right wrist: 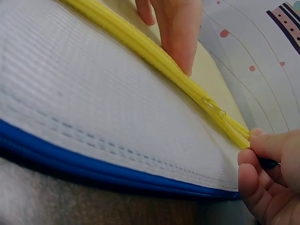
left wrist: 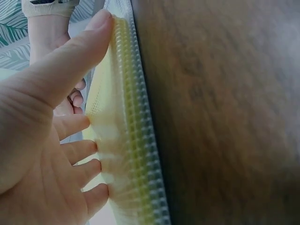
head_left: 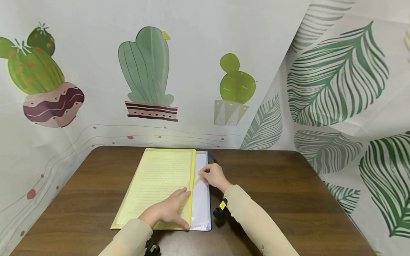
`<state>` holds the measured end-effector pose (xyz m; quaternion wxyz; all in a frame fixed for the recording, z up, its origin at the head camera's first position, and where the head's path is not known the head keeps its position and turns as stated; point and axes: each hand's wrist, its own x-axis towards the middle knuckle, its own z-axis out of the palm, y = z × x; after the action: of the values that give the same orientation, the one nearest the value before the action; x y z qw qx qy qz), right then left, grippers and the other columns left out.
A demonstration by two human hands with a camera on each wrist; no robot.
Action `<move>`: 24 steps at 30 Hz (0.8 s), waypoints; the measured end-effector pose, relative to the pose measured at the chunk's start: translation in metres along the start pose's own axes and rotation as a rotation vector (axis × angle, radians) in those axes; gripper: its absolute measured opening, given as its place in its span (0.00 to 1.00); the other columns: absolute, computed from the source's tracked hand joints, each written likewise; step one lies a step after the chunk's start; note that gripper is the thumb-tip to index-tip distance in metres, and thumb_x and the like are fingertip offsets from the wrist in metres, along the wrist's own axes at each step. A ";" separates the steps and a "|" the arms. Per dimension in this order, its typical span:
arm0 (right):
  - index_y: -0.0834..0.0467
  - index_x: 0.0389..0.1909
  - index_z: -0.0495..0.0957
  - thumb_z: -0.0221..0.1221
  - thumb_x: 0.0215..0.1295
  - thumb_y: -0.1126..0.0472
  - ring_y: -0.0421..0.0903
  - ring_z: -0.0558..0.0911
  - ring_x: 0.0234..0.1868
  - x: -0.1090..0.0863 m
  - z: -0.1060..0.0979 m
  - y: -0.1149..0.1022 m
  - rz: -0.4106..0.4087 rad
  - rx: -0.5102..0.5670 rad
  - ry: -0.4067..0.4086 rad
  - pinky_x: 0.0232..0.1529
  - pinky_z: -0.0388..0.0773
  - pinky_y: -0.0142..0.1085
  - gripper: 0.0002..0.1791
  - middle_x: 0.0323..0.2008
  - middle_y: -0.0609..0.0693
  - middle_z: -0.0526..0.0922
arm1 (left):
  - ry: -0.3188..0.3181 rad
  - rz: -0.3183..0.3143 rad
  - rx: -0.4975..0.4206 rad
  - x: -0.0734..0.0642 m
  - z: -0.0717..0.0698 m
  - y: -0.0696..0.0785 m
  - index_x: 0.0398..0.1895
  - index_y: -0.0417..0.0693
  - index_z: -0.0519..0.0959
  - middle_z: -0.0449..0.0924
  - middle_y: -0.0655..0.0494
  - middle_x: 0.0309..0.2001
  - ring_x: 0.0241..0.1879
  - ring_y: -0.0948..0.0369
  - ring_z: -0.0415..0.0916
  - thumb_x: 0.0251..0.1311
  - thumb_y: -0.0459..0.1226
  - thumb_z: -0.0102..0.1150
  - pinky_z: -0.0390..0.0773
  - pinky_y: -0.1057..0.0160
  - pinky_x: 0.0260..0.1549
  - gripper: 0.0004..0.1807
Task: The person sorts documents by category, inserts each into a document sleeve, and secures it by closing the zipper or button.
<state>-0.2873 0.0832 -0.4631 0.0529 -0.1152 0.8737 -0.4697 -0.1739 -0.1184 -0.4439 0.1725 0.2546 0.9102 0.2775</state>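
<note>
A translucent yellow zipper pouch (head_left: 150,177) with printed sheets inside lies over a whitish, blue-edged zipper pouch (head_left: 201,209), whose right part shows beside it. My left hand (head_left: 171,209) rests on the yellow pouch's lower right part, fingers spread and touching near the zipper; in the left wrist view the thumb (left wrist: 77,58) lies at the pouch's near edge. With thumb and fingers, my right hand (head_left: 214,175) pinches the yellow pull cord (right wrist: 240,132). That cord runs to the metal zipper slider (right wrist: 214,108) on the yellow zipper (right wrist: 140,44).
Both pouches lie on a dark brown wooden table (head_left: 272,185), reaching to its back edge. A blue cord (head_left: 211,156) sticks out at the lower pouch's upper right corner. Behind the table hangs a cloth (head_left: 198,64) printed with cacti and leaves.
</note>
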 end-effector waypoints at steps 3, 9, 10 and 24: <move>0.61 0.32 0.84 0.61 0.61 0.61 0.40 0.76 0.14 0.000 -0.001 0.000 -0.005 -0.008 -0.004 0.18 0.78 0.32 0.07 0.17 0.50 0.79 | -0.005 0.001 0.014 -0.001 0.000 0.001 0.70 0.35 0.54 0.46 0.33 0.72 0.71 0.39 0.45 0.31 0.54 0.76 0.54 0.40 0.66 0.63; 0.61 0.32 0.84 0.61 0.62 0.61 0.41 0.75 0.13 0.001 -0.003 0.002 -0.008 0.006 0.006 0.17 0.78 0.33 0.07 0.16 0.50 0.79 | -0.030 -0.017 0.027 -0.004 -0.001 0.006 0.69 0.36 0.56 0.48 0.35 0.72 0.71 0.40 0.47 0.31 0.54 0.76 0.55 0.40 0.66 0.62; 0.61 0.33 0.84 0.61 0.62 0.61 0.41 0.75 0.13 0.001 -0.003 0.003 -0.009 0.008 0.005 0.17 0.78 0.33 0.07 0.16 0.50 0.79 | -0.032 -0.019 0.028 -0.004 -0.001 0.006 0.69 0.36 0.57 0.48 0.35 0.72 0.71 0.40 0.48 0.31 0.54 0.76 0.56 0.40 0.66 0.61; 0.56 0.41 0.84 0.59 0.62 0.59 0.43 0.80 0.42 -0.010 -0.008 -0.006 -0.126 -0.397 -0.112 0.42 0.79 0.36 0.09 0.40 0.48 0.85 | -0.035 -0.032 0.029 -0.003 -0.002 0.007 0.68 0.37 0.59 0.50 0.35 0.71 0.70 0.39 0.49 0.30 0.52 0.77 0.57 0.39 0.65 0.60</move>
<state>-0.2779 0.0889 -0.4544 0.0481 -0.2038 0.9357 -0.2838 -0.1691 -0.1159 -0.4379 0.1889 0.2471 0.9150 0.2572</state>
